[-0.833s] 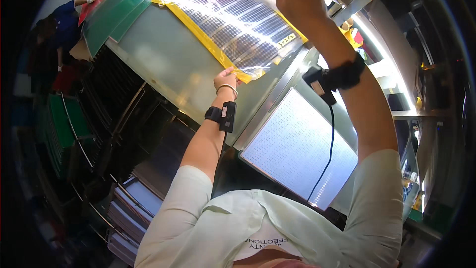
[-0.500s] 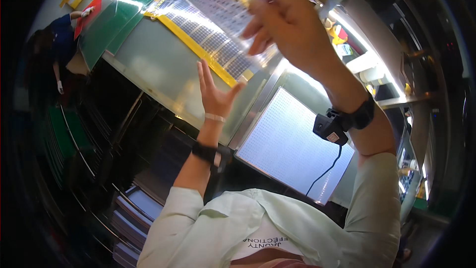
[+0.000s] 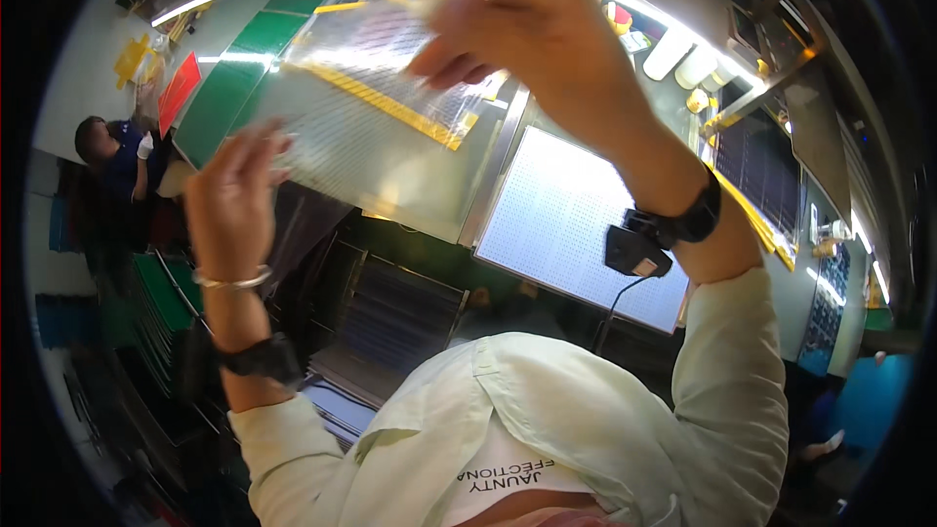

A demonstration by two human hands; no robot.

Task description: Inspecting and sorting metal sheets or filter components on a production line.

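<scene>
A clear, faintly patterned film sheet (image 3: 337, 148) stretches between my two hands above the bench, tilted and slightly blurred. My left hand (image 3: 230, 210) is closed with its fingertips at the sheet's near left edge. Higher up and to the right, my right hand (image 3: 532, 44) has curled fingers pinching the sheet's other end, partly hiding it. Beneath the film lies a dark-patterned sheet bordered with yellow tape (image 3: 386, 109) on the bench. To the right of it is a white, bright panel covered in small dots (image 3: 561, 220).
Green boards (image 3: 220, 107) lie at the far left of the bench, where a co-worker (image 3: 122, 151) sits near a red sheet (image 3: 179, 93). White rolls (image 3: 669, 54) stand at the back right. Below the bench edge is a rack of dark boards (image 3: 400, 303). Cameras are strapped to both my wrists.
My left hand has swung left from beside the yellow tape and gone from spread to closed at the film. The right hand has moved slightly left, and the film now spans between both.
</scene>
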